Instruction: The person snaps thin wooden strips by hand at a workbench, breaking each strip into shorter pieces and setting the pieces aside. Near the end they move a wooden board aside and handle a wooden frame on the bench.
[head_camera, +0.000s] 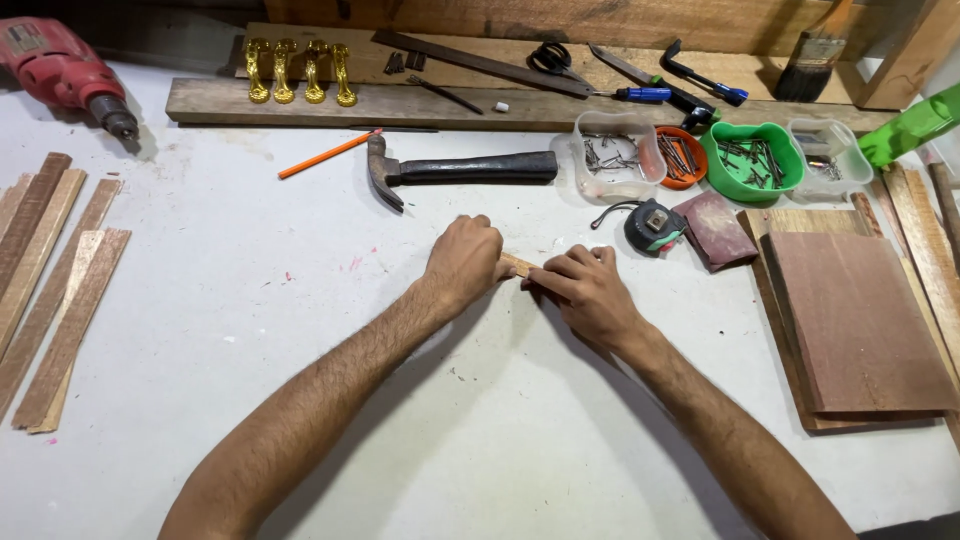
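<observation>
Small pale wooden piece (518, 265), likely light, stiff and easy to drop, sits pinched between left hand (465, 260) and right hand (585, 290) on the white worktable (300, 330); holding both ends seems steadiest.

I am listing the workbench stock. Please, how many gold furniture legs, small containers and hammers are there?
Gold furniture legs: 4
Small containers: 4 (two clear, one orange, one green)
Hammer: 1
Total: 9
</observation>
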